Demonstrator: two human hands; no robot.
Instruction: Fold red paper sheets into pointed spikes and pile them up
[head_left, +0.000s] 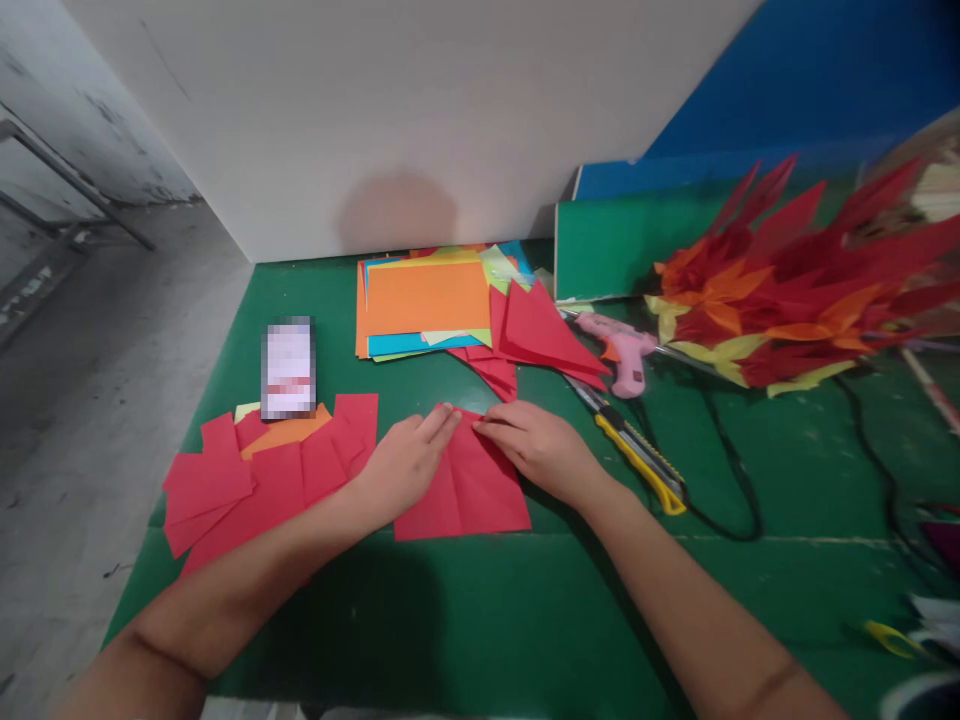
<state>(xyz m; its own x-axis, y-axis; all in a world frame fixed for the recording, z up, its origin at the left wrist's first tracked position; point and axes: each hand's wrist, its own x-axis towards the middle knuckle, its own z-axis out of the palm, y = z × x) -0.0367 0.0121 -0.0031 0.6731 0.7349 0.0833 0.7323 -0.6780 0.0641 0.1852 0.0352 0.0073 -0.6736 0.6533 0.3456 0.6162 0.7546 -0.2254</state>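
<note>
Red sheet [486, 492] at 6 o'clock | left hand [409, 455] — fingers extended, pressing its 11 o'clock edge | right hand [547, 450] — fingers bent, pinching its 1 o'clock edge | phone [289, 365], 9 o'clock: screen blurred

Red sheet [484, 495]: matt paper, creased. Left of sheet, red pieces [277, 478]: matt paper. Beyond sheet, coloured stack [429, 296]: smooth matt paper. Right of sheet, cutter [639, 466]: smooth yellow plastic. Past cutter from sheet, flowers [739, 290]: matt paper. Under sheet, counter [360, 625]: smooth, faint sheen.
</note>
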